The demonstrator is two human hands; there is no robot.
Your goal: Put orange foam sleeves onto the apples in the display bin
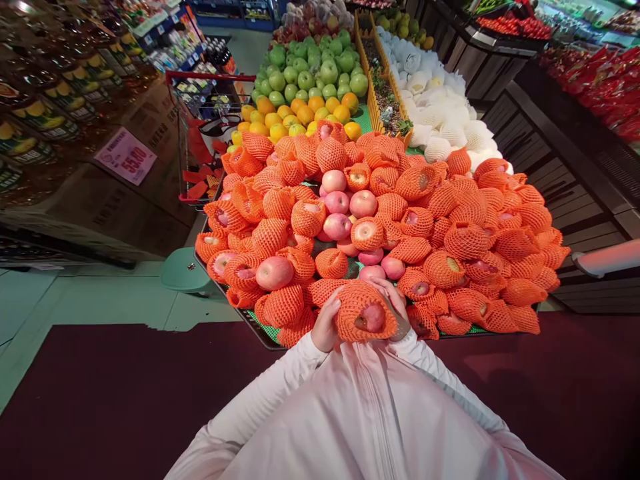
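Observation:
Close to my chest, both hands hold one apple wrapped in an orange foam net. The apple's reddish skin shows through the net's opening, which faces me. My left hand is closed round the left side of the net. On the other side my right hand grips it, with some fingers hidden behind. Just beyond lies a heap of apples in the same orange nets. Several bare pink apples sit in the middle of the heap, and another bare apple rests at its left.
Behind the heap are oranges, green apples and fruit in white foam nets, split by a yellow fence divider. A shopping cart and a green stool stand left. Boxes carry a price sign.

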